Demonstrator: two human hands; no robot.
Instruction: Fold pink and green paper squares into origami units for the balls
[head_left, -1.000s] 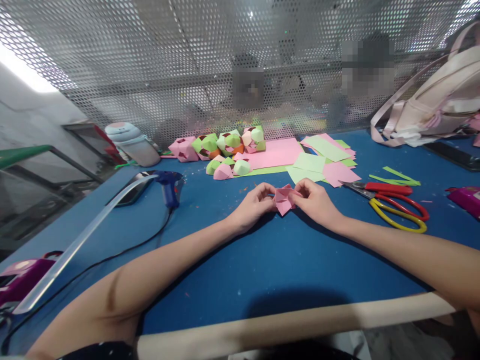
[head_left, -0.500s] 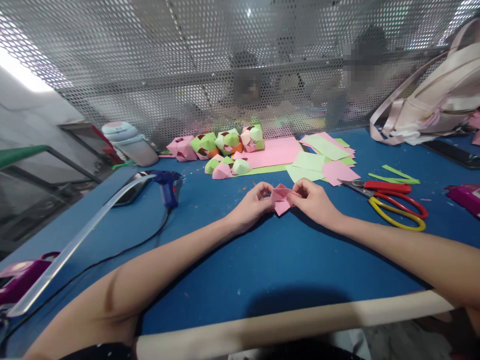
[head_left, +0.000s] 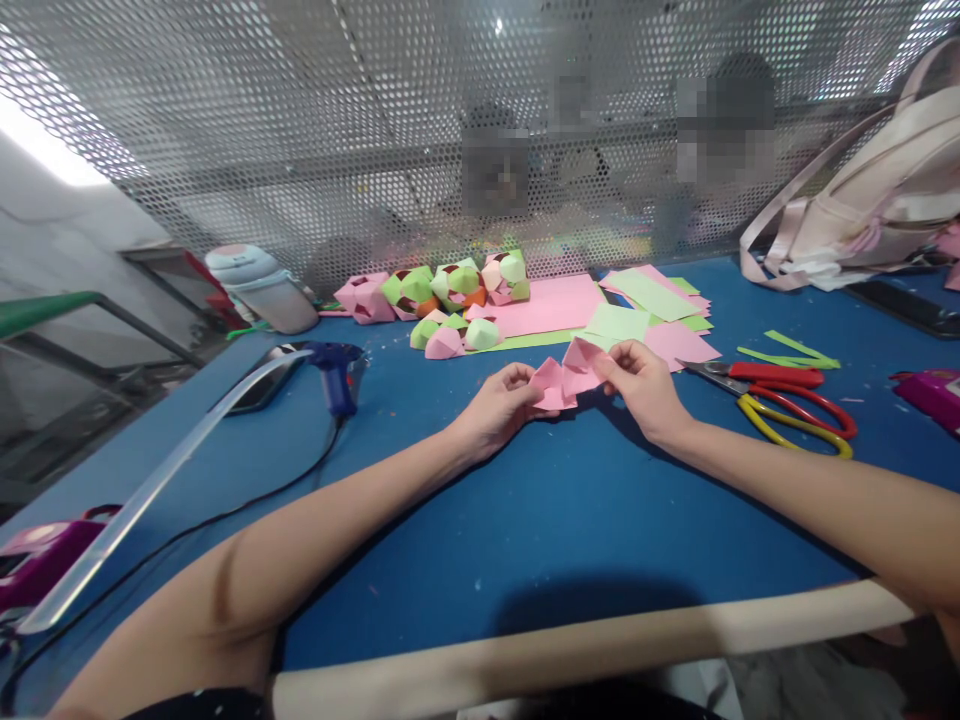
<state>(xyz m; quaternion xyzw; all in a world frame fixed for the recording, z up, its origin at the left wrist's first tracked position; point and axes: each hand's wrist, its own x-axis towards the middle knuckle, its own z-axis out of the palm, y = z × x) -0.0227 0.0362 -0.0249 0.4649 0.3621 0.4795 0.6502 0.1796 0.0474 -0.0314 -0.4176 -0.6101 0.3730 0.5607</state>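
Observation:
A small piece of folded pink paper (head_left: 564,382) is held above the blue table between my two hands. My left hand (head_left: 501,408) pinches its left side, thumb on top. On the other side, my right hand (head_left: 642,388) grips the raised right part between thumb and fingers. Creases and pointed flaps show in the paper; whether it is one piece or two joined ones I cannot tell. Just beyond the hands lie loose pink and light green paper sheets (head_left: 619,322). Several folded paper shapes (head_left: 412,292) in pink, green and orange stand at the back.
Red-and-yellow-handled scissors (head_left: 795,420) lie on the right, near green paper strips (head_left: 787,352). A blue glue gun (head_left: 336,378) with a long glue stick and black cord occupies the left. A cup (head_left: 259,290), a pale backpack (head_left: 870,200) and a perforated metal screen (head_left: 360,120) border the table.
My right hand has risen slightly and shifted right, lifting the right part of the pink paper. The paper now looks wider and more spread; my left hand has barely moved.

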